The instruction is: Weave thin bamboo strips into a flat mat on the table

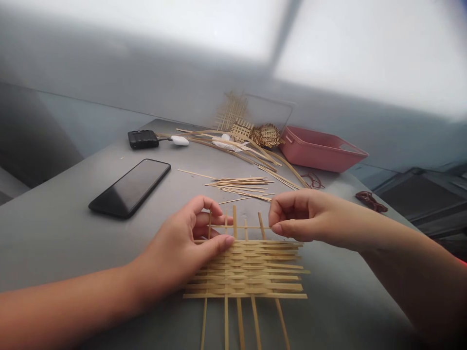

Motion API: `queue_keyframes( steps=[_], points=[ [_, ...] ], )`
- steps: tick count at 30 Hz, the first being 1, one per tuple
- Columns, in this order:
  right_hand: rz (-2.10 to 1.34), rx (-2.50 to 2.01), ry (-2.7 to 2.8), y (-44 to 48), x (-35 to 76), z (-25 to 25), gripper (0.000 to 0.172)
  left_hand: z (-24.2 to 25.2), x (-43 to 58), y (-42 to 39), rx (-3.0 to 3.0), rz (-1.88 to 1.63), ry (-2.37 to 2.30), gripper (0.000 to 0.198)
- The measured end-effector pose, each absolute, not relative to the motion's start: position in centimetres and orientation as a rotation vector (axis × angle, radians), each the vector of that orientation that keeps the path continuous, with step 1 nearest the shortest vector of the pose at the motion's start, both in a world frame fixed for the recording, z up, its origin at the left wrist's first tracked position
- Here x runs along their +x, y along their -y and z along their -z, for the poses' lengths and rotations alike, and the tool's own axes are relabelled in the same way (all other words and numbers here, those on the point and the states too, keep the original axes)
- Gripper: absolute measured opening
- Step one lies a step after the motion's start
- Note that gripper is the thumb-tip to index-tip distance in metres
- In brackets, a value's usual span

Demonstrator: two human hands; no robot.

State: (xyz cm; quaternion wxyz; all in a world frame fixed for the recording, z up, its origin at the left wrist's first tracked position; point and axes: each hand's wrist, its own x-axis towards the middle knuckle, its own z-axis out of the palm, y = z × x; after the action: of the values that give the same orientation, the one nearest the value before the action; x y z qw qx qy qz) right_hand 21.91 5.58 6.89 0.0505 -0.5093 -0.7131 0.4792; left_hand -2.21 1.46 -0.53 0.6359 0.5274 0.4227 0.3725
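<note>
A woven mat of bamboo strips [251,267] is held up in front of me, its long upright strips sticking out above and below the weave. My left hand [199,231] grips its upper left part, the thumb on the front and the fingers behind. Above the top woven row, a thin bamboo strip [258,227] runs crosswise among the uprights. My right hand [297,214] pinches the right end of this strip between thumb and forefinger. The left end of the strip lies near my left fingers.
Loose thin sticks [242,184] lie behind the mat. A black phone [131,187] is on the table [65,204] at left, near a black device [143,139] with a white plug [180,140]. Farther back are small woven pieces [268,135], a pink basket [321,153] and dark cord [370,200].
</note>
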Motion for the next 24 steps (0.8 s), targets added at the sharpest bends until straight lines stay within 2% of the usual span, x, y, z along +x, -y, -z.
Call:
queue_keyframes(
  steps=[7,21,24],
  points=[
    [-1.485,-1.514,2.230,-6.1,22.4,-6.6,0.024,0.0,-1.9,-1.5,1.199,-0.841,-0.977,0.034],
    [-1.582,-1.454,2.182,-6.5,21.9,-5.6,0.017,0.0,-2.0,-1.5,1.253,-0.844,-0.981,0.033],
    [-1.598,-1.469,2.143,-6.8,22.0,-5.1,0.018,0.2,-2.2,-1.8,1.398,-0.849,-1.016,0.042]
  ],
)
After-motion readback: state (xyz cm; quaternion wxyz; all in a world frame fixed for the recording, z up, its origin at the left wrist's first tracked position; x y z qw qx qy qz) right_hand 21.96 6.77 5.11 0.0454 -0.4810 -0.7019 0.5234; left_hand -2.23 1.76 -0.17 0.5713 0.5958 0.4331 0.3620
